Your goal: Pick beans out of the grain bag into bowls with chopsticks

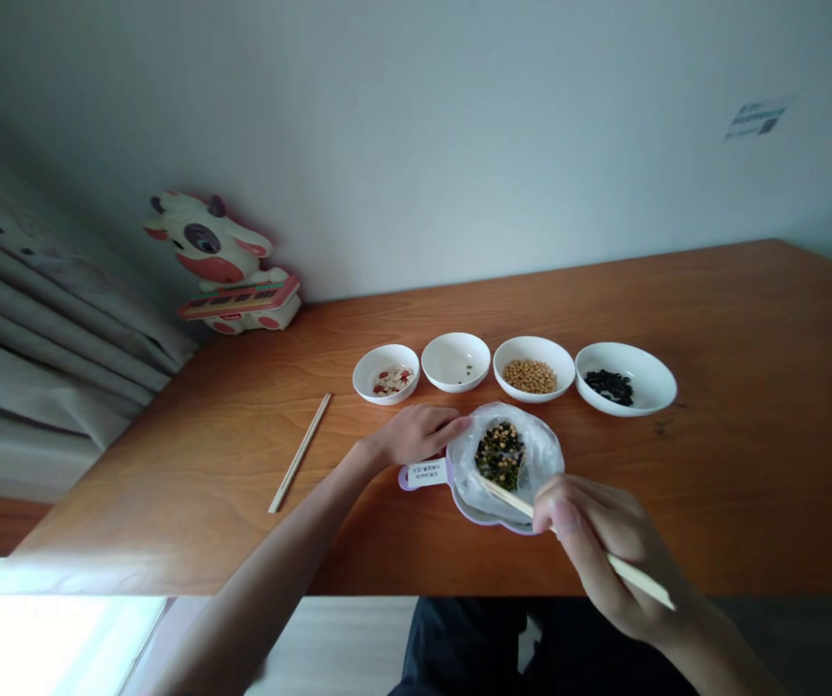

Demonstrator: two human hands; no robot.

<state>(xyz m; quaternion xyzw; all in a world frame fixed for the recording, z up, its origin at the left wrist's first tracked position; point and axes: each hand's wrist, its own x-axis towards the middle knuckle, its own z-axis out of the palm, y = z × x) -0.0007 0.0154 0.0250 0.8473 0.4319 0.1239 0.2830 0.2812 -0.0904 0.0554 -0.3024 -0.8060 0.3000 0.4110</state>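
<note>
A lilac-rimmed dish with a labelled handle (426, 474) stands near the table's front edge, lined with a clear plastic bag (542, 445). Inside the bag lies a mix of green, dark and yellowish beans (501, 454). My left hand (416, 435) pinches the bag at the dish's left rim, thumb on top; its other fingers are partly hidden. In my right hand (604, 536) is a pair of pale wooden chopsticks (640, 580), their tips at the lower left edge of the beans.
Behind the dish stand white bowls: one with whitish and red pieces (362, 379), one with a few small beans (451, 358), one with soybeans (530, 376), one with black beans (608, 387). More chopsticks (301, 452) lie left. A cow toy keyboard (227, 271) stands against the wall.
</note>
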